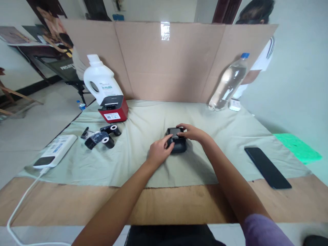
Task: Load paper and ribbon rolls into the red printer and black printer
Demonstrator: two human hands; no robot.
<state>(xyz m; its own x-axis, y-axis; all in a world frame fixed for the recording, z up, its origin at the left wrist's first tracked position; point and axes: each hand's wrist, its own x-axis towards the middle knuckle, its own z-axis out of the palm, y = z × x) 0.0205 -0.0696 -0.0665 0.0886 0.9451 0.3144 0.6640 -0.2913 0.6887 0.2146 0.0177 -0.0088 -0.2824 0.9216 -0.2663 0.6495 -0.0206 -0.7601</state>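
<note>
A small black device (176,141) with rounded corners and a dark top panel sits on the cloth (143,160). The left hand (159,152) curls against its left side, thumb on the top edge. The right hand (193,133) lies over its far right corner, fingers bent on the top. Bare cloth lies all around the hands. Rolls (102,136) lie well left of the left hand, and a phone (267,167) well right of the right hand. Beyond the hands stands a cardboard wall (169,61).

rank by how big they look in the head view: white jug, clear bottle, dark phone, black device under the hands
1. white jug
2. clear bottle, close to the jug, so unsure
3. dark phone, nearer the camera, so it may look bigger
4. black device, partly covered by the left hand and right hand
</note>
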